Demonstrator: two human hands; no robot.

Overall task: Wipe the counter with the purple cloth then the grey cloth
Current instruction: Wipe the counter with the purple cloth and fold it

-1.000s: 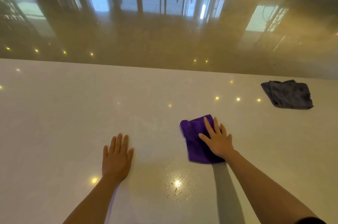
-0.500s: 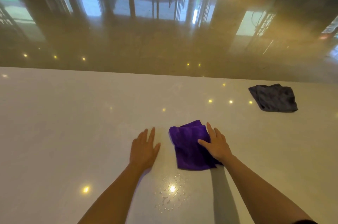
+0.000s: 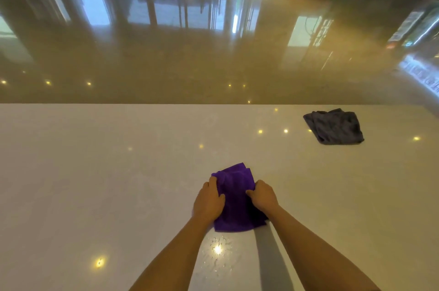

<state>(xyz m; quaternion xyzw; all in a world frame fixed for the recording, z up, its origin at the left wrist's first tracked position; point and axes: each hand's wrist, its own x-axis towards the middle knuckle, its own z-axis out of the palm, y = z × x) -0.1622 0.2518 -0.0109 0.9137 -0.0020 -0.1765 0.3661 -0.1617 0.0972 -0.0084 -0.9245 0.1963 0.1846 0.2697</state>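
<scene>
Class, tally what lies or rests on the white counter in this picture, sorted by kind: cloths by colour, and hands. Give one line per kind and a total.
Purple cloth: 1
Grey cloth: 1
Hands: 2, the left hand and the right hand, both on the purple cloth
Total: 4

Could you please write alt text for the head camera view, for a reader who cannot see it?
A person's left hand and right hand grip opposite sides of a purple cloth lying on a glossy white counter. A crumpled grey cloth lies untouched at the far right, and water droplets glisten just in front of the purple cloth.
</scene>
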